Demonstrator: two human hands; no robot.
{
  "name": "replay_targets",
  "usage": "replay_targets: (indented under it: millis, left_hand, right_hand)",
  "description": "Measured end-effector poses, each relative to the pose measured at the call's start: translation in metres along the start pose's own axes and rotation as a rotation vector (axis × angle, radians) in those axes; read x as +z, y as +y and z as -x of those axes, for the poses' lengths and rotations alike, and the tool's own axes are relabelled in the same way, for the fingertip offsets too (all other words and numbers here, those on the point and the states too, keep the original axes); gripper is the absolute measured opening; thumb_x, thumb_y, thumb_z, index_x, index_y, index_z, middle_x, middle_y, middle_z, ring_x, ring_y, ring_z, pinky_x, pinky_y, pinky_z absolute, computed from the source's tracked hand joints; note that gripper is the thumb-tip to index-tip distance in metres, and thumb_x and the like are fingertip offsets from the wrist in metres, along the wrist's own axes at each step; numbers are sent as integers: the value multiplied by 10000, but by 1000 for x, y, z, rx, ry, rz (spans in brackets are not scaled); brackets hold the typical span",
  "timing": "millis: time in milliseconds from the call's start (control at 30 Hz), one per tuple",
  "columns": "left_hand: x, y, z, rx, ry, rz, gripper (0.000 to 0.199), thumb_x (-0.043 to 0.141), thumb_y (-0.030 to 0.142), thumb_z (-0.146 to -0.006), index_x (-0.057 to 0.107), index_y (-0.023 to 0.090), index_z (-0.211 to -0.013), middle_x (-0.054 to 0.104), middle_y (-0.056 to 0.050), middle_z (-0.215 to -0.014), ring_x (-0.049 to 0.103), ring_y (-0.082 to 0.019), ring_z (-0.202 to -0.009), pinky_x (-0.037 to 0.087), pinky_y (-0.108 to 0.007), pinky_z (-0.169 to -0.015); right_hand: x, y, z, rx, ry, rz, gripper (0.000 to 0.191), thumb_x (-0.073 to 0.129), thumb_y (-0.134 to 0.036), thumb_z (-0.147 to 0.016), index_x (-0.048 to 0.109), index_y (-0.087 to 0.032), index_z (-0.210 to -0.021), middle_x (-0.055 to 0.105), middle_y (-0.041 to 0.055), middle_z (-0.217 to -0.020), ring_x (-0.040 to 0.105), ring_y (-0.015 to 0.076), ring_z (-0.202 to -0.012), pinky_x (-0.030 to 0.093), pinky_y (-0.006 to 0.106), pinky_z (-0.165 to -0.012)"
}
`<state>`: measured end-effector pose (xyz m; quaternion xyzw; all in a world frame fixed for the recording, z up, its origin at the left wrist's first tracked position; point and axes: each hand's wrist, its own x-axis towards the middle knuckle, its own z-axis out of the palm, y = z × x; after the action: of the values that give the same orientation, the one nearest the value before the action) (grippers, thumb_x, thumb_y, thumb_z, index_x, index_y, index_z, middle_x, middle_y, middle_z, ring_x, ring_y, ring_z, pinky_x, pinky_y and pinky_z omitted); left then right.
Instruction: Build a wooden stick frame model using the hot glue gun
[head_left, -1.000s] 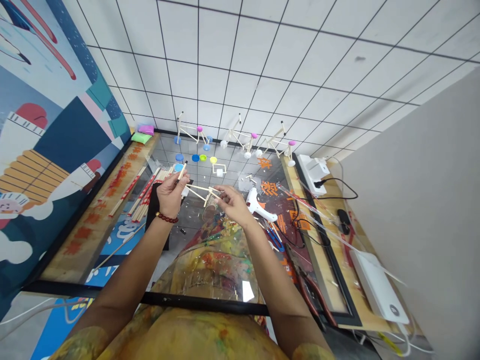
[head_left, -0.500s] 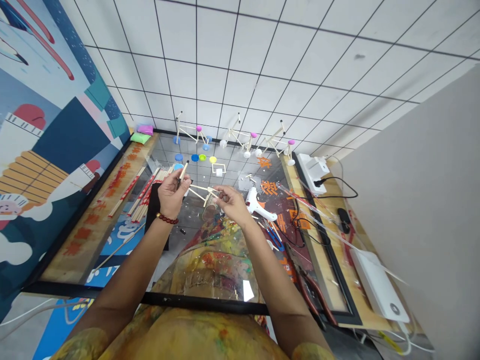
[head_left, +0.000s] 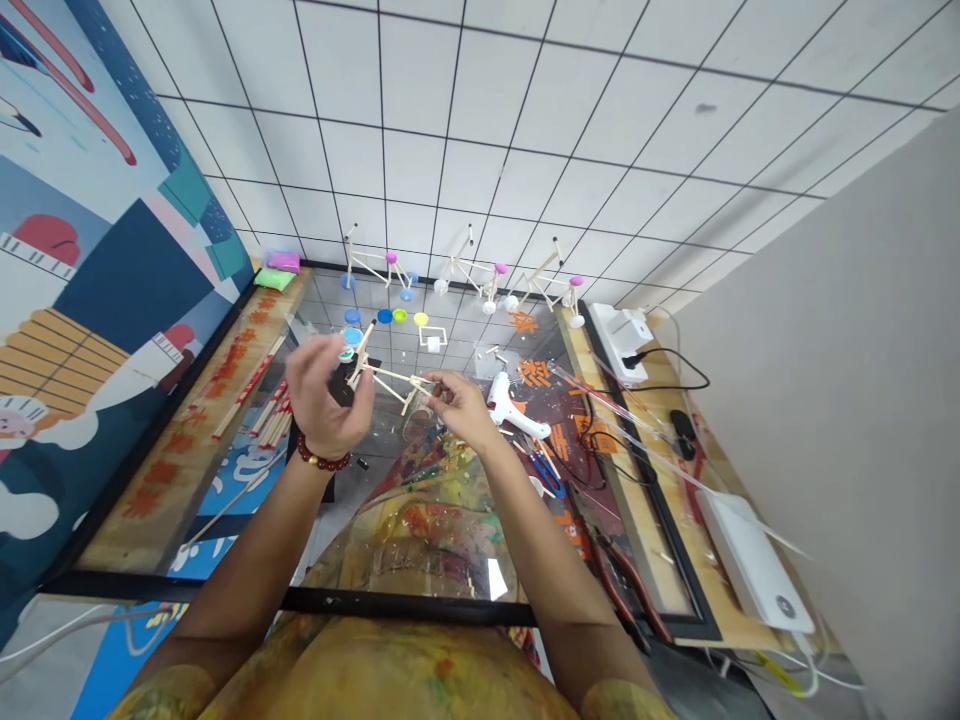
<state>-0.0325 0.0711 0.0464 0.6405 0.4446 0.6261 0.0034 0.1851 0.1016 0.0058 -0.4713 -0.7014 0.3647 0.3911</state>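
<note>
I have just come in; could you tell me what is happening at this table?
A person's right hand pinches one end of a small stick frame over a glass table. The open left hand is at its other end; whether it touches is unclear. A white glue gun lies to the right, and three similar frames stand along the back.

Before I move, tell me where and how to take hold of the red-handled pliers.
Take the pliers around both red handles, ideally from the near right: their head points away, toward the far side, and the handles splay toward the near edge of the table. The right forearm lies to their left, so that side looks tighter.
</note>
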Motion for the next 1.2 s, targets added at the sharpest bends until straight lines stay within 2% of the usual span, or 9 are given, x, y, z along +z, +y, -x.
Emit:
replay_targets:
  millis: [67, 133, 233, 367, 600, 800, 933, 1067, 1200]
  left_hand:
    - [-1, 12, 2, 210, -145, -59, 367, 713, 229, -827, 690, 302, -1186, 678, -88, -1128, 652, -277, -1117, 521, -481, -1028]
    - [4, 24, 3, 307, -341, -91, 322, 632, 165, -871, 714, 302, -1150, 712, -82, -1093, 671, -260, -1097, 550, -452, -996]
    - [14, 34, 1, 249, -525, -180, 379, 533, 133, -922, 678, 241, -1255, 686, -128, -1232, 599, -285, -1264, 513, -478, -1069]
    - [22, 31, -6, 185, -650, -306, 385, 502, 143, -934, 658, 176, -1284, 658, -162, -1272, 545, -320, -1321, 484, -522, -1098]
    - [25, 26, -14, 265, -735, -415, 307, 473, 107, -926, 742, 157, -1064, 721, -136, -1072, 632, -294, -1149, 442, -521, -1122]
    - [25, 24, -9, 242, -759, -481, 298, 485, 110, -933, 755, 171, -1042, 738, -114, -1016, 672, -258, -975, 481, -473, -1065]
    - [23, 19, -4, 222, -748, -471, 276, 498, 117, -939, 752, 174, -1032, 739, -100, -988, 664, -257, -972, 505, -436, -1027]
    - [23, 17, -2, 221, -724, -441, 285, 482, 104, -948, 744, 170, -1038, 734, -99, -1004, 652, -254, -996, 508, -423, -1016]
    - [24, 17, 0, 210, -719, -425, 280, 485, 106, -951, 741, 168, -1044, 725, -105, -1000, 639, -263, -1037, 531, -400, -943]
  right_hand:
    - [0, -1, 0, -6, 2, -2, 300, 693, -233, -779, 714, -204, -1077, 670, 17, -926, 581, 144, -732, 474, 293, -744]
    - [-1, -2, 0, -18, 2, 1, 288, 689, -240, -786, 713, -201, -1070, 673, 20, -930, 581, 147, -734, 475, 299, -750]
    - [-2, -5, 0, -24, 0, 16, 280, 682, -227, -783, 707, -205, -1060, 680, 22, -942, 581, 150, -740, 483, 310, -774]
    - [-2, -7, 0, -24, -5, 17, 270, 678, -196, -769, 708, -202, -1037, 686, 28, -972, 592, 151, -755, 489, 309, -795]
    - [-3, -5, 0, -19, 3, 11, 294, 678, -177, -766, 710, -210, -1057, 689, 25, -994, 608, 151, -781, 495, 304, -808]
    - [0, 2, 1, -45, 11, -15, 313, 692, -158, -755, 724, -204, -1063, 695, 34, -1007, 612, 143, -761, 511, 302, -784]
    - [-1, 1, 1, -51, -7, -9, 377, 722, -154, -734, 729, -211, -1106, 704, 40, -1036, 611, 140, -755, 519, 311, -791]
    - [-19, -7, 0, -87, -26, -14, 576, 801, -193, -674, 685, -246, -1236, 680, 60, -1199, 626, 152, -834, 519, 330, -826]
    - [-46, -13, -1, -51, 80, -38, 523, 779, -211, -702, 692, -230, -1217, 692, 66, -1178, 637, 166, -881, 499, 332, -825]
